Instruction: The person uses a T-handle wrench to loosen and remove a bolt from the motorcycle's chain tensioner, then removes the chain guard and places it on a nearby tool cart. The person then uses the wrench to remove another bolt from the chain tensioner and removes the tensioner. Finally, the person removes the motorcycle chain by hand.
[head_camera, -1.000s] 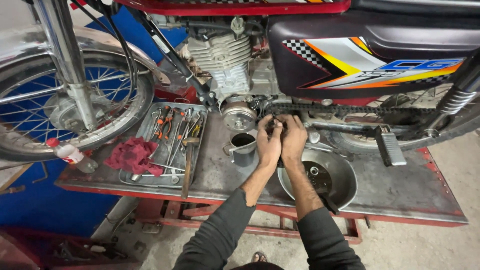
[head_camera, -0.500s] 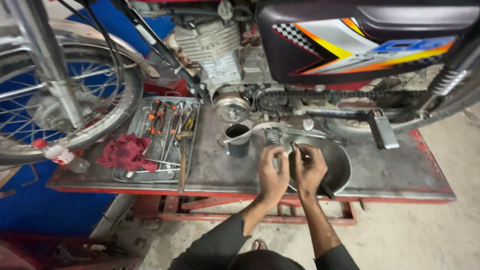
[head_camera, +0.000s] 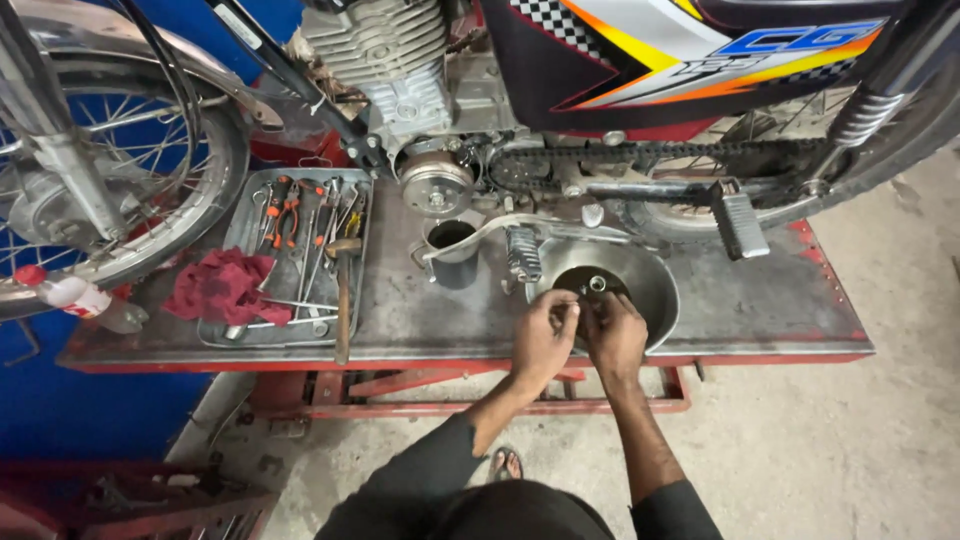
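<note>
Small metal part (head_camera: 583, 306) pinched btwn left hand (head_camera: 545, 335) & right hand (head_camera: 613, 335), over metal bowl (head_camera: 655, 290), bike lift bench (head_camera: 760, 310).

Two bare hands up top, the left hand (head_camera: 543, 335) and the right hand (head_camera: 614, 333), no gloves, no rings or watch that can be made out. Forearms bare as well, long and lean, running down toward the bottom edge. The sleeves (head_camera: 430, 480) are dark, charcoal to black, pushed up near the elbows and bunched in soft folds; the one on the right arm shows only as a short dark cuff at the lower edge. Between the arms sits a dark rounded shape, the front of the same dark top. Just below the left forearm, a sandal (head_camera: 507, 463) with a thin strap peeks out on the floor.
</note>
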